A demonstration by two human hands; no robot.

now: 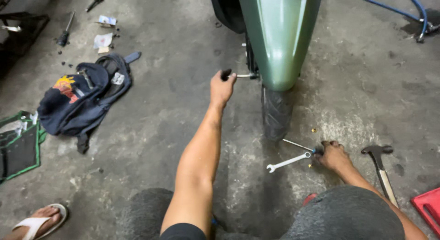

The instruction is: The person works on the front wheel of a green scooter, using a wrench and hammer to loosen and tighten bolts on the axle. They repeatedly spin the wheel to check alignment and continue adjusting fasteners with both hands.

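**Screwdriver at the wheel, spanner by the tyre**

Screwdriver [236, 75] with a black handle is gripped in the person's left hand [222, 88], fingers closed round the handle, arm stretched forward. Its metal shaft runs level to the right and meets the side of the green scooter [279, 38], just above the tyre [276, 112] and under the green mudguard.

Far left of the tyre, a green-edged black mat [18, 148] lies on the concrete floor [160, 121], and a foot in a white sandal [39, 221] shows at the lower corner. Nearer the tyre, but well apart from it, sits a dark blue backpack [82, 95] with a coloured patch. Beyond the backpack lie scraps of paper [103, 38] and another dark-handled tool [64, 33].

Right of the tyre and toward the person, a silver spanner [288, 161] lies flat on the floor. The right hand [332, 155] rests on the floor at the spanner's ring end, fingers curled down over a thin metal rod [298, 145] with a blue tip; whether it truly clasps the rod cannot be told. Further right of the tyre lies a hammer [380, 169] with a pale handle, then a red tray [428, 208] at the edge. Up beyond, a blue hose [389, 6] curves across the floor.
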